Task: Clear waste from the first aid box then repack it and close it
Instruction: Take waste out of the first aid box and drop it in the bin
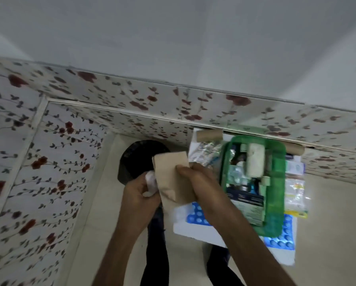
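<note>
The green first aid box [276, 195] lies open on the floor to the right, packed with a white roll [255, 162], bottles and a dark carton. My right hand [195, 178] grips a brown paper bag [170, 172] by its right edge, just left of the box. My left hand [137, 193] is closed on a crumpled white wad [150, 180] at the bag's lower left side. Both hands hover over a black bin [135, 159] that stands against the wall.
A white sheet with blue dotted squares [284, 242] lies under the box. Foil pill strips [206, 151], cardboard tubes [209, 135] and sachets [295, 193] lie around it. Floral panelled walls [49, 162] close in on the left and behind.
</note>
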